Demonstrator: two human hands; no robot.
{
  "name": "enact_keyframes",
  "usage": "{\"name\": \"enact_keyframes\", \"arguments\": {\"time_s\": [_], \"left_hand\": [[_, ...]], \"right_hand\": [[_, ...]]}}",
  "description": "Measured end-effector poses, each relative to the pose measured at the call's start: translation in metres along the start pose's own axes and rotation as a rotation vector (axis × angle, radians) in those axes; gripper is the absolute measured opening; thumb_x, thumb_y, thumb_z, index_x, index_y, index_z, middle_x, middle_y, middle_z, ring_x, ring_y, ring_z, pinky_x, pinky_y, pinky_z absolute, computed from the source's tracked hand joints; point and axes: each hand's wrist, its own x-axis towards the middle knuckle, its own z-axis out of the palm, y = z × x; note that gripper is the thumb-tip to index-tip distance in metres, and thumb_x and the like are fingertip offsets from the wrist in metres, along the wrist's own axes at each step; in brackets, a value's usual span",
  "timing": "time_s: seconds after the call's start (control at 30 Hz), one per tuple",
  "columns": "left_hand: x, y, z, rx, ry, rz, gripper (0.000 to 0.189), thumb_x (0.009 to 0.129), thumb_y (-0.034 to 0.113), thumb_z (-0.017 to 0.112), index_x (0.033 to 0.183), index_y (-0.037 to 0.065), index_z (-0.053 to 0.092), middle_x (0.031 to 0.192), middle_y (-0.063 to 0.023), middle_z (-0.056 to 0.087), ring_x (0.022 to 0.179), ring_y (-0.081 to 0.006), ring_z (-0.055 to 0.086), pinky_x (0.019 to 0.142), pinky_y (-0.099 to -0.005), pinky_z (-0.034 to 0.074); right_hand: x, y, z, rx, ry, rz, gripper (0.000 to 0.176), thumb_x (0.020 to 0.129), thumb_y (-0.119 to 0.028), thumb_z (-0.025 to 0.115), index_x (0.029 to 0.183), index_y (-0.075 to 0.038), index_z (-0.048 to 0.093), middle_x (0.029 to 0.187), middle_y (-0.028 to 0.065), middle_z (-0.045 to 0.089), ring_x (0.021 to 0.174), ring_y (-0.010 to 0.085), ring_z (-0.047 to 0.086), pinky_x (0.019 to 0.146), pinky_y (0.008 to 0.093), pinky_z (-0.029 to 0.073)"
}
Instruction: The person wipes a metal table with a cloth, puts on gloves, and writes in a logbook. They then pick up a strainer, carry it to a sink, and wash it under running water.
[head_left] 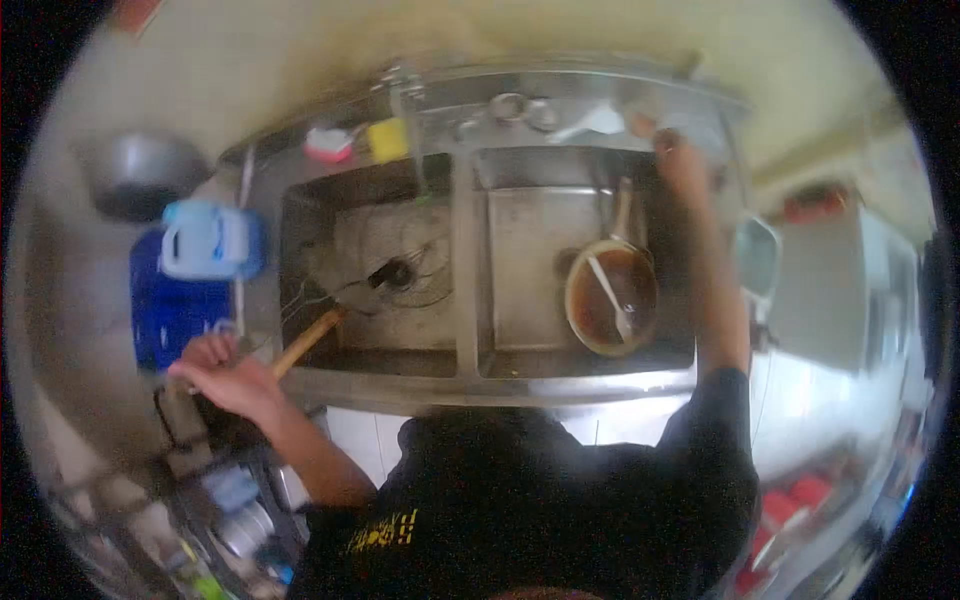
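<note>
My left hand [228,380] is beyond the left edge of the sink, fingers apart, beside a wooden handle [308,342] that slants into the left basin. I make out nothing in its grip. My right hand [682,168] reaches to the back right corner of the sink, its fingers smeared by motion. Close to it are a blurred brownish thing [641,124] and a white utensil [600,120] on the back ledge. In the right basin sits a pan [572,312] of brown liquid, with a white spoon [612,295] in it. A wire strainer-like thing with a black part [392,274] lies in the left basin.
A yellow sponge [388,140], a red-and-white item [329,146] and the tap [405,85] line the back ledge. To the left stand a light-blue jug [208,240], a blue crate [175,315] and a metal pot [140,175]. A white cabinet-like unit [815,290] is on the right.
</note>
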Motion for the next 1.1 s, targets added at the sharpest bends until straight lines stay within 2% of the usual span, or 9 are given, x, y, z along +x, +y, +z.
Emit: {"name": "enact_keyframes", "arguments": {"time_s": [0.13,0.23,0.33,0.53,0.77,0.87,0.93,1.03,1.1], "left_hand": [[0.006,-0.004,-0.014,0.133,0.034,0.199,0.048,0.098,0.054,0.041,0.071,0.017,0.026,0.066,0.0024,0.022,0.059,-0.0127,0.023,0.055,-0.0297,0.021],[0.002,0.007,-0.001,0.09,0.144,0.272,0.049,0.097,0.057,0.038,0.072,0.017,0.026,0.066,0.0026,0.021,0.058,-0.0118,0.022,0.053,-0.0286,0.018],[0.005,0.017,-0.013,0.067,0.189,0.334,0.049,0.097,0.059,0.034,0.072,0.018,0.026,0.067,0.0031,0.02,0.057,-0.0105,0.021,0.05,-0.0269,0.017],[0.014,0.04,-0.041,0.162,0.273,0.464,0.046,0.098,0.055,0.036,0.071,0.02,0.026,0.067,0.0037,0.02,0.055,-0.01,0.02,0.046,-0.0256,0.016],[0.041,0.012,-0.077,0.066,0.297,0.252,0.03,0.095,0.043,0.044,0.08,0.018,0.041,0.067,0.0025,0.032,0.06,-0.0134,0.035,0.052,-0.0292,0.03],[0.052,-0.002,-0.058,0.119,0.358,0.127,0.034,0.089,0.042,0.048,0.07,0.016,0.038,0.062,0.0014,0.031,0.056,-0.0143,0.033,0.054,-0.0322,0.033],[0.065,-0.016,-0.08,0.085,0.191,0.105,0.034,0.09,0.039,0.046,0.067,0.016,0.037,0.06,0.0004,0.028,0.052,-0.0154,0.029,0.05,-0.0341,0.029],[0.07,-0.022,-0.093,-0.041,-0.186,0.121,0.026,0.091,0.035,0.044,0.072,0.017,0.044,0.06,0.0,0.027,0.05,-0.0155,0.027,0.048,-0.0338,0.024],[0.052,-0.02,-0.06,-0.032,0.007,0.148,0.022,0.092,0.034,0.043,0.078,0.018,0.049,0.06,0.0002,0.026,0.05,-0.0152,0.027,0.048,-0.0327,0.022]], "right_hand": [[-0.007,-0.203,0.089,0.165,-0.661,-0.264,0.031,0.086,-0.03,0.061,0.093,-0.002,0.069,0.092,0.0235,0.067,0.082,0.0372,0.066,0.077,0.0451,0.052],[-0.024,-0.306,0.19,0.172,-0.682,-0.477,0.037,0.085,-0.023,0.059,0.119,-0.009,0.062,0.116,0.02,0.063,0.109,0.0356,0.06,0.093,0.044,0.047],[-0.007,-0.342,0.382,-0.111,0.085,-0.613,0.037,0.087,-0.018,0.054,0.121,-0.005,0.06,0.121,0.0204,0.06,0.113,0.0375,0.058,0.095,0.0478,0.046],[0.039,-0.358,0.37,-0.213,-0.415,-0.672,0.03,0.087,-0.021,0.055,0.111,-0.008,0.065,0.111,0.0161,0.063,0.111,0.0326,0.057,0.075,0.0408,0.055],[-0.054,-0.291,0.251,1.234,-0.311,0.257,0.033,0.096,-0.025,0.049,0.12,-0.002,0.056,0.118,0.0197,0.06,0.11,0.0262,0.057,0.095,0.037,0.043],[-0.119,-0.206,0.142,1.004,0.022,0.623,0.036,0.1,-0.024,0.04,0.124,0.001,0.051,0.124,0.02,0.057,0.115,0.0298,0.055,0.097,0.038,0.042],[-0.141,-0.115,0.04,0.639,-0.037,0.63,0.037,0.1,-0.025,0.04,0.128,-0.001,0.048,0.126,0.0167,0.053,0.116,0.0246,0.05,0.1,0.0379,0.039],[-0.168,-0.023,-0.062,-0.159,0.516,0.22,0.035,0.099,-0.018,0.042,0.124,0.005,0.048,0.119,0.0302,0.055,0.114,0.0447,0.052,0.094,0.0481,0.042],[-0.17,0.0,-0.121,-0.05,0.534,0.444,0.025,0.099,-0.016,0.041,0.115,-0.001,0.052,0.102,0.0294,0.06,0.096,0.0484,0.057,0.082,0.0526,0.047]]}}
